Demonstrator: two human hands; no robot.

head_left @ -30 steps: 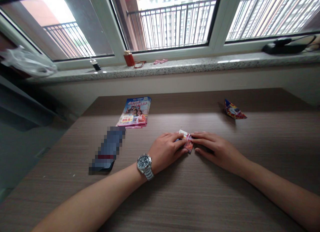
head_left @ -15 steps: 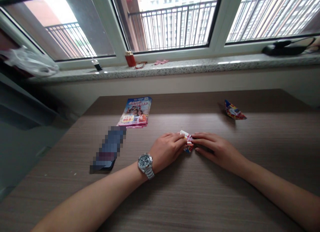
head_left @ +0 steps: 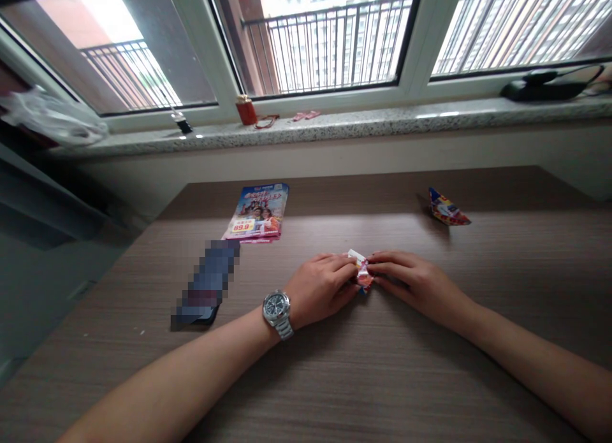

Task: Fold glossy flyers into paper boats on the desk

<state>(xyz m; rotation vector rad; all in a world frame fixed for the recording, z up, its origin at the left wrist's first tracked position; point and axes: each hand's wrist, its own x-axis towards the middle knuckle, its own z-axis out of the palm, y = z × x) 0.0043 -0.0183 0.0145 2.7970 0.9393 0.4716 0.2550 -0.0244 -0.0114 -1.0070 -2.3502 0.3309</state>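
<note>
A small folded piece of colourful printed paper (head_left: 364, 274) lies on the brown wooden table (head_left: 382, 379), between my two hands. My left hand (head_left: 325, 287), with a silver watch at its wrist, grips the paper's left side, its fingers partly covering it. From the right, the fingertips of my right hand (head_left: 414, 277) close on the paper's other edge. Further back on the right stands a folded paper shape (head_left: 447, 208) in similar bright colours. The exact folds between my fingers are too small to tell.
A stack of printed flyers (head_left: 261, 212) lies at the back left, with a dark, pixelated phone-like object (head_left: 208, 283) nearer me. Behind the table, a stone windowsill (head_left: 363, 123) holds a red bottle (head_left: 246, 111), a plastic bag (head_left: 57, 118) and a black device (head_left: 542, 89).
The thumb of my right hand has moved in against the paper, and my left thumb has shifted slightly right. The paper between them has turned or been pressed a little.
</note>
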